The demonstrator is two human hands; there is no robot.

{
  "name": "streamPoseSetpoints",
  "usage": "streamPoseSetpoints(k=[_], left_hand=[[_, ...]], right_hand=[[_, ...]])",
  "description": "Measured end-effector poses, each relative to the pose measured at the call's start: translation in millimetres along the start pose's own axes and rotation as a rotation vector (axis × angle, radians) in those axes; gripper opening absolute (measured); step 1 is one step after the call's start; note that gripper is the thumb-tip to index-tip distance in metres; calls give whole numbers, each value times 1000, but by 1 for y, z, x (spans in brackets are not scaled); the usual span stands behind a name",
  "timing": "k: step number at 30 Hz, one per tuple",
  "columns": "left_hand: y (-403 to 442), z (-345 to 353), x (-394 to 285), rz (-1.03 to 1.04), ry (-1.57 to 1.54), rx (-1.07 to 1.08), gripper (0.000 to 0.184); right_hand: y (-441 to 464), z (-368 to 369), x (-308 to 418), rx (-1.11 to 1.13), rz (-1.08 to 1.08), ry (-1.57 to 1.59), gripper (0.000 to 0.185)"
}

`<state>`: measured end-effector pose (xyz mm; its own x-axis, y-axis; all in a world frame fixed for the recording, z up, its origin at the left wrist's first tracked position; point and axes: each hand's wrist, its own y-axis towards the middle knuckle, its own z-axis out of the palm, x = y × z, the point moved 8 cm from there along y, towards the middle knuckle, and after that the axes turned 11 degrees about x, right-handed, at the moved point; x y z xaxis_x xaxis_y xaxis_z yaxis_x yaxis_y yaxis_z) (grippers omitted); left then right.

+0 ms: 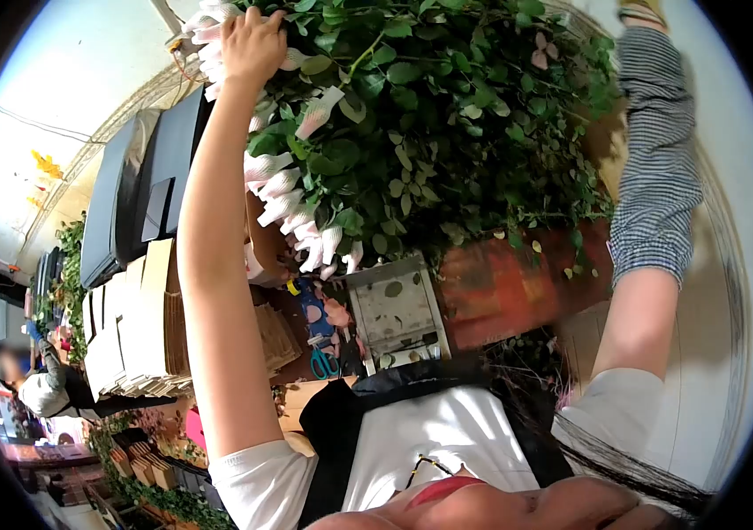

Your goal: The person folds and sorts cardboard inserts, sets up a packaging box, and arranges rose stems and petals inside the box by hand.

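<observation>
Lying at twelve o'clock, a heap of green, leafy stems (473, 132) is bearing pink-white, mesh-sleeved buds (281, 190); at eleven, the left hand (254, 44) is resting loosely spread over them; the right hand's (643, 12) grip, at one, is indiscernible.

Right hand (643, 12) cut off by top edge, leafy stems (447, 97) cropped above, distant person's head (9, 366) blurred

Left arm (226, 238) stretched forward, left hand (253, 46) palm-down; right arm (650, 309) outstretched.
</observation>
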<state>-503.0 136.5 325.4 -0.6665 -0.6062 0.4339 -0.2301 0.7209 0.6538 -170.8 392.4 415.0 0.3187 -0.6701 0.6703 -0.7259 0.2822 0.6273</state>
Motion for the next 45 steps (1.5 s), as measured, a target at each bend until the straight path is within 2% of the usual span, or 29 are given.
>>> streamPoseSetpoints(k=[4,10,13,16,20,22,24,25,27,28,29,30,32,33,35,37,39,43,44,45], left_hand=[[2,14,10,-5,45,35,38],[0,14,6,-38,41,15,37],[-1,7,6,-28,18,-71,34],[-5,-2,2,-36,9,-59,35],[-12,-6,5,-27,-55,-79,36],[-16,-8,1,-29,-76,-88,37],[-20,-14,-5,-19,-64,-108,38],[-23,-17,-5,-8,-50,-126,39],[-24,-18,-7,3,-18,-101,43],[-26,-20,-7,2,-19,-78,44],[-27,-22,-8,-1,-21,-54,45],[-30,-29,-11,-11,-35,-40,48],[-39,-38,-17,4,-33,-25,52],[-44,-43,-20,11,-38,-31,53],[-59,-53,-19,40,-159,-44,48],[-81,-92,-26,43,-120,5,43],[-109,-134,-34,88,-150,64,38],[-176,-165,-42,74,-254,372,40],[-187,-173,-48,86,-273,430,40],[-196,-179,-53,93,-289,485,41]], right_hand=[[-116,-58,-44,-251,156,-33,38],[-393,-94,-148,-705,606,-16,39],[-557,-73,-199,-932,853,50,40],[-686,-29,-229,-1112,1037,159,41],[-775,22,-249,-1241,1215,256,42],[-779,37,-251,-1250,1256,251,43],[-747,36,-265,-1188,1180,177,44],[-695,33,-258,-1128,1072,125,45],[-537,28,-223,-955,703,49,46],[-424,34,-170,-821,593,-149,47],[-341,56,-130,-739,378,103,54],[-277,75,-118,-635,187,86,53],[-171,120,-65,-427,70,-89,57],[-124,143,-54,-336,-44,-125,56],[-38,192,-57,-162,-352,-430,51],[9,242,-104,-132,-238,-792,43],[24,251,-106,-254,-259,-896,41],[64,254,-132,-324,-285,-902,44],[84,253,-148,-365,-369,-810,43],[108,252,-151,-215,-251,-786,45]])
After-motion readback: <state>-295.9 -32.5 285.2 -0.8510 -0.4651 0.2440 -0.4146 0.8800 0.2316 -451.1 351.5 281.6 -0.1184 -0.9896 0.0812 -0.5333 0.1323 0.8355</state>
